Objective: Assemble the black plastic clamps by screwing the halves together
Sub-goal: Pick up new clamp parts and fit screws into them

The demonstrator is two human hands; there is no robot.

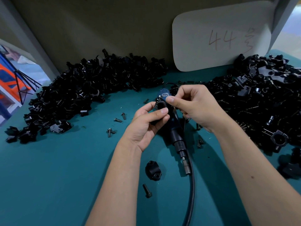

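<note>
Above the electric screwdriver (175, 128), both hands meet on one black clamp (160, 105).
Left hand (146, 126) curls round the clamp, thumb pressed across its bore; right hand (193, 106) pinches at the clamp's top edge with thumb and forefinger, whatever it holds too small to tell. Nearer than the screwdriver lie a loose clamp half (153, 170) and a bolt (147, 191).
</note>
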